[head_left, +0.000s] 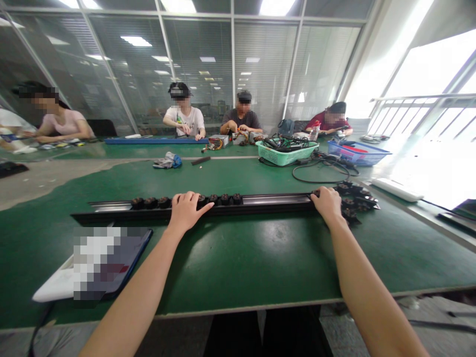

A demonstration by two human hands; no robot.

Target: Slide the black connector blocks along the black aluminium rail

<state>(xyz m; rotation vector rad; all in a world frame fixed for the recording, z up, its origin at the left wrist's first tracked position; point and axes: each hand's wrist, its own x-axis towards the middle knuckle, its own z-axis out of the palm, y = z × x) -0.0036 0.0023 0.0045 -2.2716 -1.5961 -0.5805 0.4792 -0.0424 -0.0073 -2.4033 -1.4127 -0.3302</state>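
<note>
A long black rail [275, 199] with a shiny channel lies across the green table in front of me. Several round black pieces [150, 202] sit in a row along its left half. My left hand [188, 210] lies over the rail among these pieces, fingers curled over the far side and thumb stretched along the near edge. At the rail's right end, my right hand [327, 202] is closed with thumb and forefinger on a small black piece [315, 193], partly hidden by the fingers. Loose black pieces [349, 204] lie in a pile just beyond that hand.
A tablet-like device [128, 267] and a white object [55, 285] lie at front left. Farther back are grey-blue gloves [169, 160], a green basket [282, 156] of cables, a blue basket [359, 154] and a loose black cable [297, 179]. Several people work across the table.
</note>
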